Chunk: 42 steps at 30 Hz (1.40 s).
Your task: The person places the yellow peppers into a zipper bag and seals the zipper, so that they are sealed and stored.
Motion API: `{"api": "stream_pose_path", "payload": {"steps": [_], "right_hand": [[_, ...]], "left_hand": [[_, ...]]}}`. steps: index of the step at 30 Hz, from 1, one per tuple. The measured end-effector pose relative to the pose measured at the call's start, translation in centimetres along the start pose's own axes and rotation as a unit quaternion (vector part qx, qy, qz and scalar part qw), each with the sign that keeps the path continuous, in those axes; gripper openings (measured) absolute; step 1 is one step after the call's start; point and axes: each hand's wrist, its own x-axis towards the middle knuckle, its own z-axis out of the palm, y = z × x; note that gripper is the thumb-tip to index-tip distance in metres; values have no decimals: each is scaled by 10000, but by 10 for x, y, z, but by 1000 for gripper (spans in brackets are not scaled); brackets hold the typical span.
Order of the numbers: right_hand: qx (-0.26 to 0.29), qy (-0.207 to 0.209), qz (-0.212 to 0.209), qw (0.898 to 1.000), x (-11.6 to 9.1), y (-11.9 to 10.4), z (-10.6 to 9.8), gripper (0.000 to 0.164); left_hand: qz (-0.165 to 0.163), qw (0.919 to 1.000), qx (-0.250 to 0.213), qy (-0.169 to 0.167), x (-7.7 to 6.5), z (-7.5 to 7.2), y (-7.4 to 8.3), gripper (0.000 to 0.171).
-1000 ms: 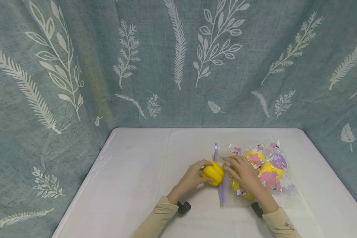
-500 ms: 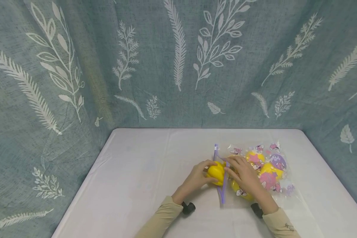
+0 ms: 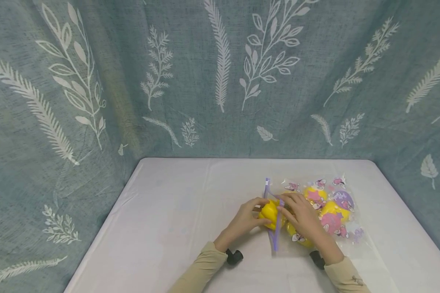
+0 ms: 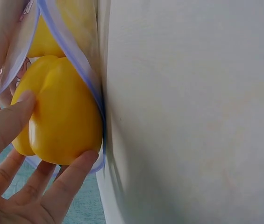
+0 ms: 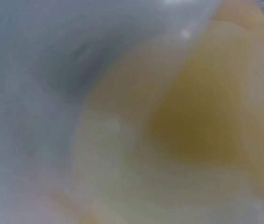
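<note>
My left hand (image 3: 246,219) grips a yellow bell pepper (image 4: 64,112), thumb on one side and fingertips at its near end. The pepper sits in the mouth of a clear zip bag (image 3: 356,221) printed with pink and purple figures. In the left wrist view the bag's purple zip edge (image 4: 68,39) curves around the pepper. My right hand (image 3: 303,215) pinches the upper edge of that mouth, holding it raised. Several more yellow peppers (image 3: 316,193) lie inside the bag. Blurred yellow shapes (image 5: 202,107) behind plastic fill much of the right wrist view.
The bag lies flat on a white-covered table (image 3: 176,203), right of the middle. Behind and at the sides hangs a blue-green curtain (image 3: 194,73) with white leaf prints. A black wrist camera (image 3: 234,257) sits under the left wrist.
My left hand has moved to the right, taking the pepper from just outside the bag's mouth into it. The right hand has stayed at the bag's edge.
</note>
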Motion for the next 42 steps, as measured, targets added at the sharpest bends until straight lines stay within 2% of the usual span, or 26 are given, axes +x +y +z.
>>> {"api": "stream_pose_path", "payload": {"steps": [6, 14, 21, 31, 39, 42], "right_hand": [[-22, 8, -25, 10000, -1, 1, 1, 35], [-20, 47, -67, 10000, 0, 2, 1, 35], [-7, 148, -163, 9998, 0, 4, 2, 34], [-7, 192, -231, 9995, -2, 6, 4, 34], [10, 198, -214, 9996, -2, 5, 4, 34], [16, 217, -233, 9995, -2, 4, 4, 34]], "left_hand": [[-69, 9999, 5, 115, -1, 1, -1, 54], [-456, 9986, -22, 282, -1, 3, -4, 55], [-719, 9952, 374, 555, -3, 4, -1, 52], [-415, 9927, 682, 904, -7, 8, 2, 46], [-73, 9917, 501, 1178, -7, 12, 3, 36], [-44, 9917, 388, 1223, -6, 15, 2, 34]]}}
